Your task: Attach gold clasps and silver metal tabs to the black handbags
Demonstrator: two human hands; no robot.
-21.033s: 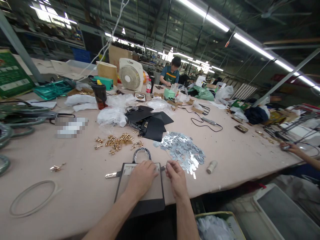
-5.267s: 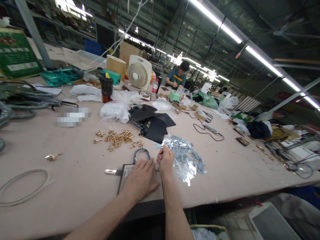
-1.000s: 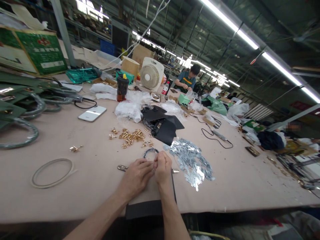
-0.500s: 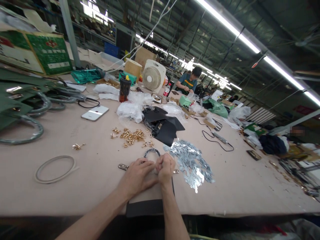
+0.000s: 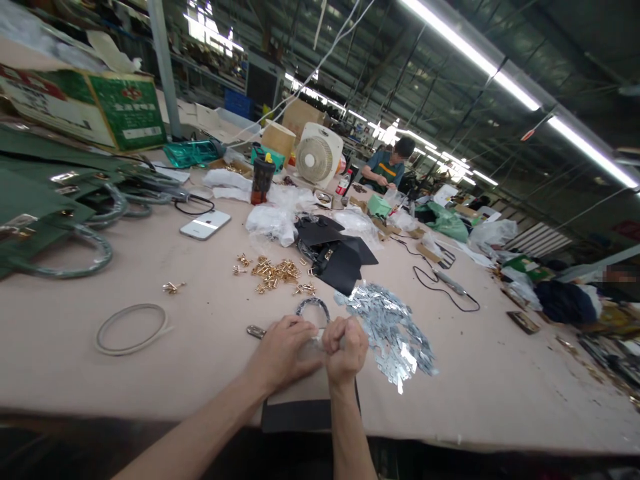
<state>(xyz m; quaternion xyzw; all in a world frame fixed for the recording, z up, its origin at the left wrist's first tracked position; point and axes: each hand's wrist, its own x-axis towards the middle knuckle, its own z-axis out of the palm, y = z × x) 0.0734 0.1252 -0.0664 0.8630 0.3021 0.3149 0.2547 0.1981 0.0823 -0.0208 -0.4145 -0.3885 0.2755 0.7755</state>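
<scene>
A black bag piece (image 5: 297, 416) with a tan inner face lies at the front edge of the table. Its dark, plastic-wrapped handle loop (image 5: 314, 305) shows beyond my hands, and a metal fitting (image 5: 256, 331) sticks out to the left. My left hand (image 5: 286, 350) rests across the piece with fingers stretched and thumb apart; something clear and whitish lies by its fingertips. Right beside it, my right hand (image 5: 346, 347) is closed in a fist over the piece. What that fist grips is hidden.
Gold prong fasteners (image 5: 276, 272) and a heap of silver metal plates (image 5: 395, 330) lie beyond my hands, with black leather pieces (image 5: 340, 257) behind. A coiled strip (image 5: 131, 329), a phone (image 5: 205, 225) and green bags (image 5: 45, 207) are leftward. A corded tool (image 5: 449, 282) lies right; a co-worker (image 5: 385, 167) sits far back.
The view has swung slightly left, so everything sits further right in it. My right hand has shifted a little right and turned over the piece; my left hand keeps its place.
</scene>
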